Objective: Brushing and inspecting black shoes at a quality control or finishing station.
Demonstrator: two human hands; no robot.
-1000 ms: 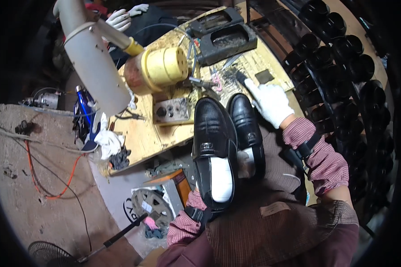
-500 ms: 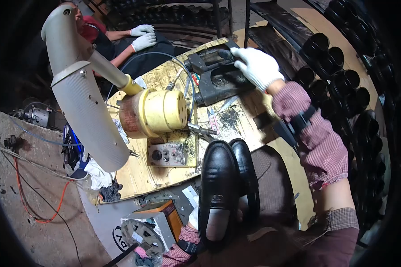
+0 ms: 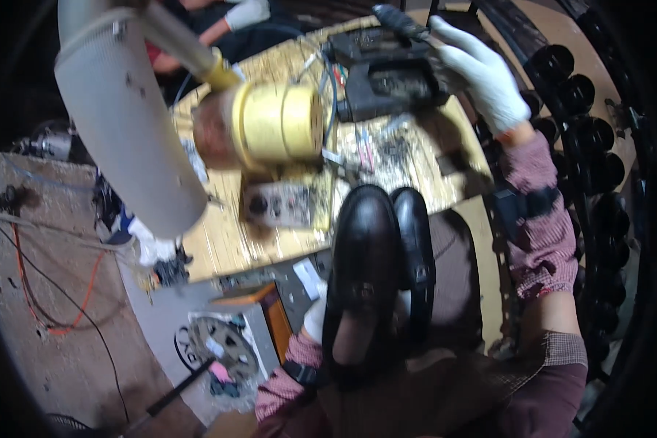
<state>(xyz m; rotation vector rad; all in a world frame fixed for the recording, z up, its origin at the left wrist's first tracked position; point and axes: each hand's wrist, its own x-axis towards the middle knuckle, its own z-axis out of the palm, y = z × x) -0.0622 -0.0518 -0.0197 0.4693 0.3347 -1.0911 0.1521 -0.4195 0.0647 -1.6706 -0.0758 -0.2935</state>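
My left hand (image 3: 314, 319), in a white glove, is under a pair of black loafers (image 3: 366, 271) and holds them side by side over my lap, toes pointing at the bench. My right hand (image 3: 484, 74), also gloved, is stretched out to the far side of the wooden workbench (image 3: 223, 252). Its fingers close on a dark-handled tool (image 3: 401, 22) just above a black tray (image 3: 390, 82). How firm that grip is stays unclear through the blur.
A yellow drum-shaped machine head (image 3: 279, 124) with a grey duct (image 3: 124, 124) stands on the bench, a small control box (image 3: 281, 205) below it. Another person's gloved hand (image 3: 247, 12) shows at the top. Dark shoes fill a rack (image 3: 588, 98) on the right. An orange cable (image 3: 51, 292) lies on the floor.
My right hand has gone from beside the shoes up across the bench to the black tray and the dark tool. The view has closed in on the bench; the loafers stay in my left hand.
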